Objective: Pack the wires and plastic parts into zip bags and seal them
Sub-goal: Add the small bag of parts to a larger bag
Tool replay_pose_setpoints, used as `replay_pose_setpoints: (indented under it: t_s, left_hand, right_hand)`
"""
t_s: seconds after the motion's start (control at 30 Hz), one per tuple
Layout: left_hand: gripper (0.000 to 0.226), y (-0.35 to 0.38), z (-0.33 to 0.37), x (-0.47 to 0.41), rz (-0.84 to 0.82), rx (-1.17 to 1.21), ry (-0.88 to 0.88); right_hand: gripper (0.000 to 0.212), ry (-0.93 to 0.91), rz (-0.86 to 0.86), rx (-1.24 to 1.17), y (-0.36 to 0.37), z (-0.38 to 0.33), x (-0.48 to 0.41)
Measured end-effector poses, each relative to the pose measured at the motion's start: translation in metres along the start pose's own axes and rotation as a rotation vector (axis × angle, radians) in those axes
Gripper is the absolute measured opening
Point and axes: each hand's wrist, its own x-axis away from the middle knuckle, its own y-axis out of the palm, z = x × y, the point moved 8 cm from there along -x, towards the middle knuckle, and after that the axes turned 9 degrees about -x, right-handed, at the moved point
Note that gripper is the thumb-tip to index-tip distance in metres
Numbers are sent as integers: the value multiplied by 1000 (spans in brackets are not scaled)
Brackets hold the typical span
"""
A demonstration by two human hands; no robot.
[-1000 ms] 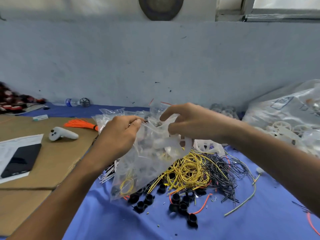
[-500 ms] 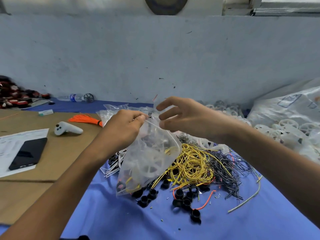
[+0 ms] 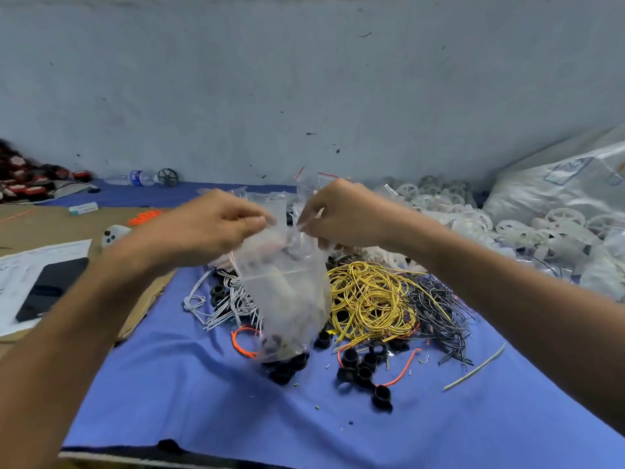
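Where the blue cloth (image 3: 203, 384) covers the middle of the worktop, a clear zip bag (image 3: 287, 299) hangs upright, held by its mouth from both sides. The left hand (image 3: 209, 228) pinches the top left edge between thumb and fingertips, and the right hand (image 3: 345, 214) pinches the top right edge the same way, so each grip is closed on the plastic. What is inside the bag is blurred. Its lower end comes down by a cluster of black plastic parts (image 3: 287, 368); whether it touches them I cannot tell. Just right of the bag lies a tangle of yellow wires (image 3: 368, 299), with black wires (image 3: 436, 313) beyond it. White wires (image 3: 230, 299) lie to the bag's left, and an orange wire (image 3: 240, 340) loops by its lower left. White plastic wheels (image 3: 473, 218) pile up toward the far right corner, beside a big plastic sack (image 3: 558, 184). Along the left edge a cardboard sheet (image 3: 40, 225) carries a phone (image 3: 50, 286), a paper (image 3: 20, 265) and a white controller (image 3: 113, 235).
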Motion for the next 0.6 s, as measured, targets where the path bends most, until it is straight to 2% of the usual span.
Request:
replay_pose_setpoints:
  t_s: [0.13, 0.23, 0.4, 0.53, 0.6]
  left_hand:
    - [22, -26, -7, -6, 114, 115, -25]
    - [22, -32, -12, -7, 152, 151, -42]
    - [21, -28, -18, -11, 98, 219, -72]
    - [23, -41, -21, -18, 264, 225, -82]
    - [23, -45, -17, -18, 339, 249, -53]
  right_hand:
    - [18, -7, 21, -259, -9, -9, -8]
    - [14, -1, -37, -273, -5, -13, -11]
    - [17, 35, -63, -316, 3, -9, -12]
    - [26, 6, 14, -644, -22, -7, -18]
    - [29, 32, 83, -701, -40, 10, -20]
